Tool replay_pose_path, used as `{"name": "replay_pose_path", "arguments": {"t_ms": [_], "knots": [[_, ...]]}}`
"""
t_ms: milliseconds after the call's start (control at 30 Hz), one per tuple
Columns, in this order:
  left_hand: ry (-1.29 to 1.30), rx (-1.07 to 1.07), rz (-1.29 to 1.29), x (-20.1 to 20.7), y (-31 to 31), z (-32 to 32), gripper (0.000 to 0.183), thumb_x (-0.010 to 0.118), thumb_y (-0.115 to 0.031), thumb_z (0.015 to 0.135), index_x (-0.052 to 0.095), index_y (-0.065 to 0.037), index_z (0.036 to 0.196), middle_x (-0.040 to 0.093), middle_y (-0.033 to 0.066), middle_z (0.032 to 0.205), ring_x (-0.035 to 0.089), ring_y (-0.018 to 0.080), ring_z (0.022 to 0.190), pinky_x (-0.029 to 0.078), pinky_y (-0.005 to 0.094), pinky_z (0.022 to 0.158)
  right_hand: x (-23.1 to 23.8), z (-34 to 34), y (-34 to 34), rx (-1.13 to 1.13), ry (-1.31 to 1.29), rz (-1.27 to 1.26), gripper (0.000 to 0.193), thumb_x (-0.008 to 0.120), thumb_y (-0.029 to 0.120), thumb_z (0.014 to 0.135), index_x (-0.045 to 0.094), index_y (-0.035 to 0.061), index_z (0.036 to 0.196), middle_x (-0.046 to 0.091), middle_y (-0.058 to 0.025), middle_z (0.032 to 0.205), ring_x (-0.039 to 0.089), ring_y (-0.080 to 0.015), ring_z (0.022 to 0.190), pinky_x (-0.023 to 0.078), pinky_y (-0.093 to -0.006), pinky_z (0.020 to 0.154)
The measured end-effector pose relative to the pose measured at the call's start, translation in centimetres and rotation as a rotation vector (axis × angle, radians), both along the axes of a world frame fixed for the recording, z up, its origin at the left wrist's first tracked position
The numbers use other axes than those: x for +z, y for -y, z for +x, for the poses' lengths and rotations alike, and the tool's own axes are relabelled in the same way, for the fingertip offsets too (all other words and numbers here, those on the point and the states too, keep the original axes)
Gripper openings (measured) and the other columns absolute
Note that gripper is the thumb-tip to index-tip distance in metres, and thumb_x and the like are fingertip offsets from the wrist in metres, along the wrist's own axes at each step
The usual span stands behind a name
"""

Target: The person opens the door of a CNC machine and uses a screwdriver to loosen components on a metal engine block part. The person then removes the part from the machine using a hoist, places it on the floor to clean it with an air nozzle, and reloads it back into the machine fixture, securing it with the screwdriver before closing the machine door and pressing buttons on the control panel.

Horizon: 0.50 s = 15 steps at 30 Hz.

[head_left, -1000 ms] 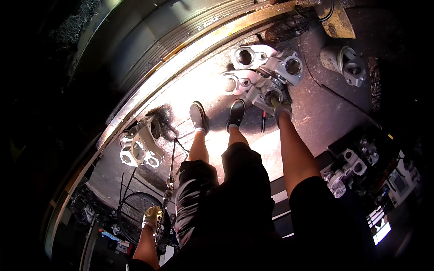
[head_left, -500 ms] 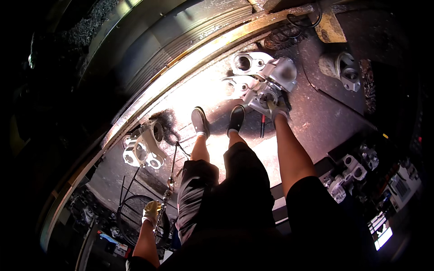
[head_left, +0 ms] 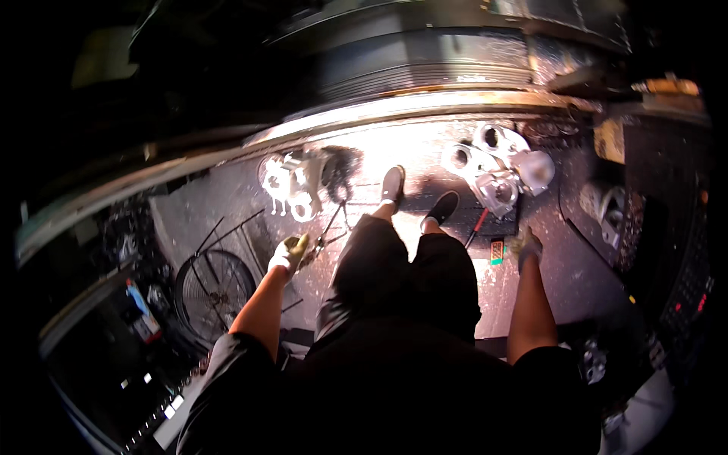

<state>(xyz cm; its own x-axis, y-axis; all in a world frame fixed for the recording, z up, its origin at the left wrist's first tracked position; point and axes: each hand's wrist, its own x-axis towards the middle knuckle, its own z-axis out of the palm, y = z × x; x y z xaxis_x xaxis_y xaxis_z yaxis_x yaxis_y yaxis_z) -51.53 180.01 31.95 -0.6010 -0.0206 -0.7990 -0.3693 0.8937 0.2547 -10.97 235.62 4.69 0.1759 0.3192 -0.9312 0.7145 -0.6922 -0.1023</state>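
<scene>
My left hand (head_left: pixel 288 252), in a pale glove, is closed beside a hook-and-chain sling (head_left: pixel 318 244) and appears to grip its chain. The sling slants toward a silver metal casting (head_left: pixel 292 182) with round bores, which stands on the floor at the left. My right hand (head_left: pixel 526 244), also gloved, is low at the right, its fingers smeared by motion. Just left of it is a small orange and green block (head_left: pixel 497 252) with dark marks. Beyond lies a cluster of silver castings (head_left: pixel 497 189), apart from my hand. A red-handled tool (head_left: pixel 478 221) lies against them.
A raised ledge (head_left: pixel 425 105) runs across the far side. A round wire-grille fan (head_left: pixel 216 296) stands at the left. Another casting (head_left: pixel 604 208) sits at the right, near a thin dark rod (head_left: pixel 599 258). My shoes (head_left: pixel 393 186) are between the castings.
My right hand has drawn back from the castings. My left hand has moved forward and right along with the chain. The view has turned, and the orange and green block now shows.
</scene>
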Motion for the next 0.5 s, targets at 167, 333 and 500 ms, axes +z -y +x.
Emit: {"name": "replay_pose_path", "arguments": {"t_ms": [167, 333, 500], "knots": [[-0.142, -0.323, -0.298, 2.0, -3.8, -0.6, 0.059, 0.048, -0.061, 0.096, 0.075, -0.008, 0.098, 0.072, 0.0205, 0.097, 0.07, 0.0381, 0.097, 0.053, 0.0439, 0.086, 6.2, 1.1, 0.0, 0.174, -0.116, 0.066, 0.042, 0.051, 0.045, 0.101, 0.059, 0.004, 0.108, 0.07, -0.0144, 0.079, 0.053, -0.0181, 0.046, 0.038, -0.0326, 0.042], [-0.128, -0.241, -0.289, -0.9, -1.6, -0.6, 0.061, 0.037, -0.059, 0.098, 0.075, -0.012, 0.103, 0.07, 0.0203, 0.108, 0.067, 0.0408, 0.104, 0.051, 0.048, 0.09, 10.5, 0.4, 0.5, 0.261, -0.065, 0.136, 0.026, 0.054, 0.031, 0.102, 0.057, 0.0076, 0.091, 0.067, -0.0111, 0.076, 0.056, -0.0204, 0.046, 0.038, -0.0333, 0.038], [-0.212, -0.192, -0.214, -6.7, 1.3, -2.9, 0.058, 0.041, -0.054, 0.101, 0.07, -0.005, 0.112, 0.069, 0.0249, 0.11, 0.067, 0.04, 0.104, 0.051, 0.0473, 0.09, 17.0, -4.8, 1.9, -0.05, -0.216, 0.286, 0.027, 0.065, 0.021, 0.097, 0.06, 0.0012, 0.114, 0.068, -0.0147, 0.084, 0.057, -0.0242, 0.049, 0.044, -0.041, 0.044]]}}
